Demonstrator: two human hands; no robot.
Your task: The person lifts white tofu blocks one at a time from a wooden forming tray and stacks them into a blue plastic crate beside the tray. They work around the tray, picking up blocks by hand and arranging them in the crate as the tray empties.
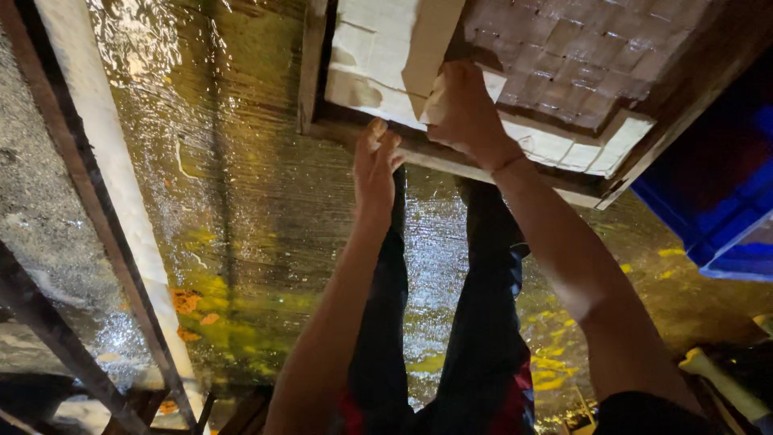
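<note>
On the far left we see a white-edged frame (105,169) leaning over the wet floor (241,209). Toward the middle, our left hand (374,161) rests flat, fingers together, against the wooden tray's rim (451,161). Our right hand (467,109) pinches the white cloth (386,56) lining it; we judge roughly 1 half still covered. A blue crate (717,201) sits right.

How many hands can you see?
2. The left hand presses flat on the near edge of the wooden frame. The right hand grips the white cloth inside it. No others show.
</note>
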